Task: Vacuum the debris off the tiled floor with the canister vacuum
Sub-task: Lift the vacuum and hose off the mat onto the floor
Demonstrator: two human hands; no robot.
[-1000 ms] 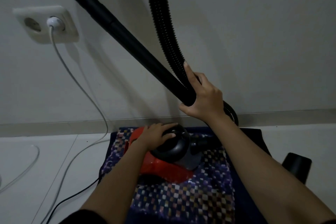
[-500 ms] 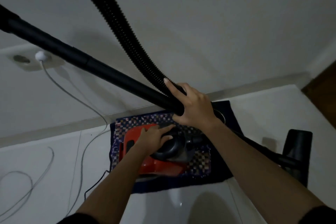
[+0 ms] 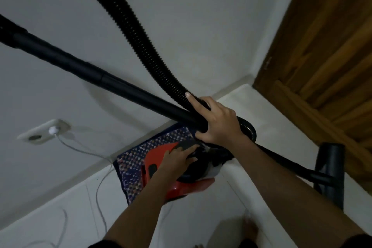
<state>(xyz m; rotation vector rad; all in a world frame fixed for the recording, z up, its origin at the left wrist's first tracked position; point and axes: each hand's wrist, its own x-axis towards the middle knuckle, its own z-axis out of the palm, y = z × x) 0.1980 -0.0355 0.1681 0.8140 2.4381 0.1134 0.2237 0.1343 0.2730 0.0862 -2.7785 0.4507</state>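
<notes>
On my feed a grey wall [image 3: 201,16] fills most of the view, w/ a wooden door [image 3: 332,56] at the right. The white tiled floor [image 3: 60,217] runs along the wall's foot. A black ribbed hose [image 3: 128,24] drops from the top edge & a rigid black wand [image 3: 70,62] crosses in from the left. Both meet at the right hand [image 3: 217,123]. A patterned blue mat [image 3: 132,165] lies on the floor against the wall edge. The red & black canister vacuum [image 3: 181,187] is over the mat's near side, red body overhanging it toward me. Can't tell if it rests there or is lifted. A black floor head [image 3: 330,171] stands on the floor by the door. The right hand is wrapped round the wand's end, index finger straight along the hose. The left hand [image 3: 177,157] has its fingers curled over the vacuum's black top. A wall socket [image 3: 43,132] at left holds a white plug. Its cable [image 3: 98,187] trails down onto the floor by the mat's left edge.
</notes>
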